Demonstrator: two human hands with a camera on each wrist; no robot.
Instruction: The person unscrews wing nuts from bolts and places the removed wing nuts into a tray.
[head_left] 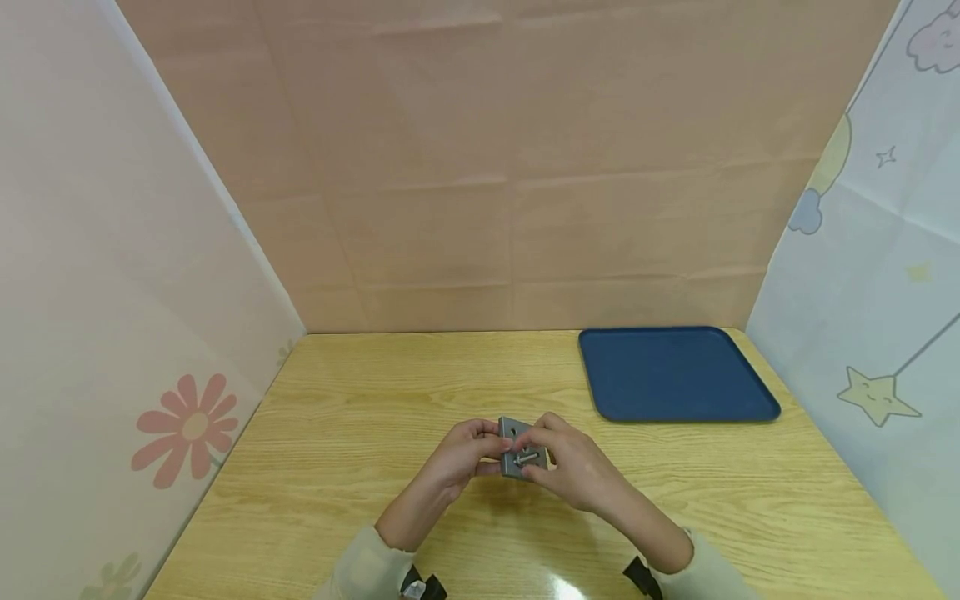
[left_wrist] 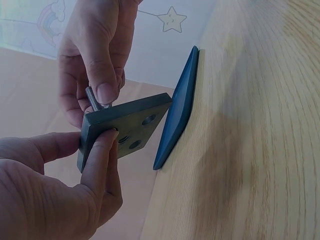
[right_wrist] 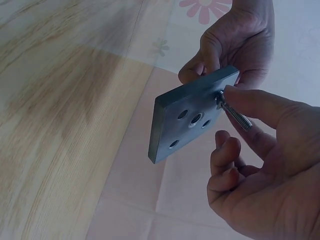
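My left hand (head_left: 459, 460) grips a square grey metal plate (right_wrist: 167, 120) along one side, thumb and fingers on opposite faces. Several round holes run through the plate, the middle one larger. A threaded bolt (right_wrist: 238, 117) sticks out from the face toward my right hand, at a hole near the edge held by the left. My right hand (head_left: 581, 468) pinches around the bolt near its base, thumb and forefinger close to the plate; the other fingers are curled in. In the left wrist view, the right thumb partly hides the bolt (left_wrist: 93, 100). Both hands hold this above the table.
A dark blue tray (head_left: 675, 375) lies at the back right of the wooden table (head_left: 360, 392). A tan backdrop (head_left: 465, 167) stands behind the table, with pale printed sheets on the left and right sides.
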